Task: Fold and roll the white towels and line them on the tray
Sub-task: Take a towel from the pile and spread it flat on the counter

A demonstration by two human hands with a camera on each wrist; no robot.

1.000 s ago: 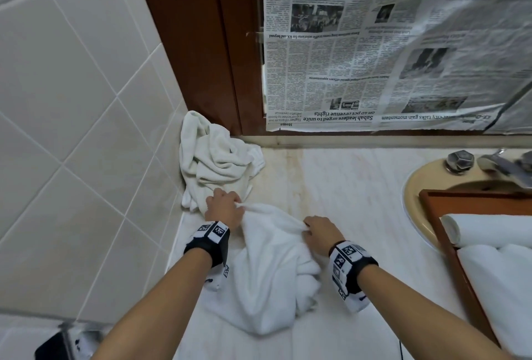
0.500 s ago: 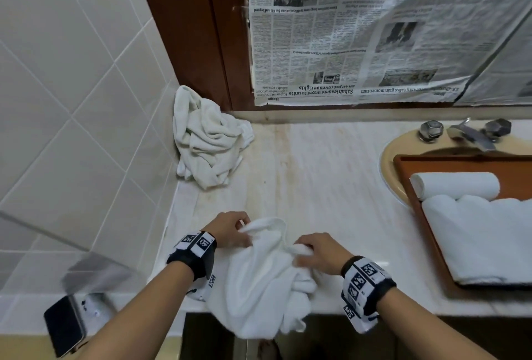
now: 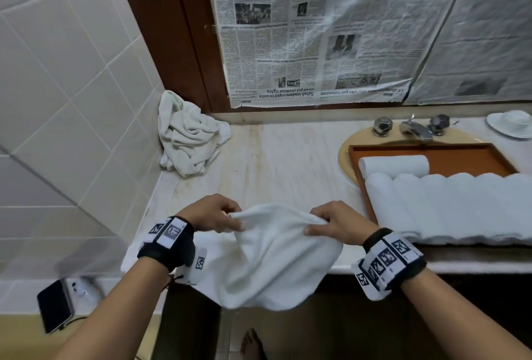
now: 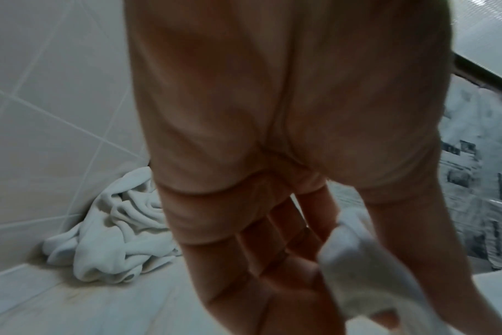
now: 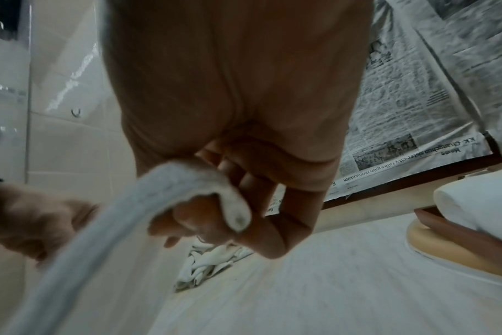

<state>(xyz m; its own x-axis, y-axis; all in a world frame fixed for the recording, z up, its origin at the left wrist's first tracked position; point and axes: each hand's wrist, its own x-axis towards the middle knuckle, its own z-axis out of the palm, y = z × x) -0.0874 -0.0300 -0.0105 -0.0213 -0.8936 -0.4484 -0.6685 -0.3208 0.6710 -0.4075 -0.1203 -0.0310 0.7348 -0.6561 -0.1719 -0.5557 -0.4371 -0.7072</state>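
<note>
A white towel (image 3: 270, 256) hangs over the counter's front edge, held up by its top hem. My left hand (image 3: 221, 217) pinches the hem's left end, seen as a white fold (image 4: 367, 267) in the left wrist view. My right hand (image 3: 325, 223) grips the right end, the hem (image 5: 169, 181) wrapped over its fingers. A crumpled pile of white towels (image 3: 187, 138) lies in the back left corner. At the right a brown wooden tray (image 3: 472, 158) holds a row of several rolled white towels (image 3: 449, 204) and one more roll (image 3: 394, 165) behind them.
The tray sits over a beige sink (image 3: 347, 155) with a chrome tap (image 3: 414, 129). Newspaper (image 3: 331, 28) covers the wall behind. A white dish (image 3: 511, 123) stands at far right. A phone (image 3: 54, 305) lies on the low ledge at left. Tiled wall (image 3: 57, 100) bounds the left.
Both hands pulled one towel from the corner pile toward the front edge, lifted it and spread apart along its top hem. The view shifted right, showing more of the tray.
</note>
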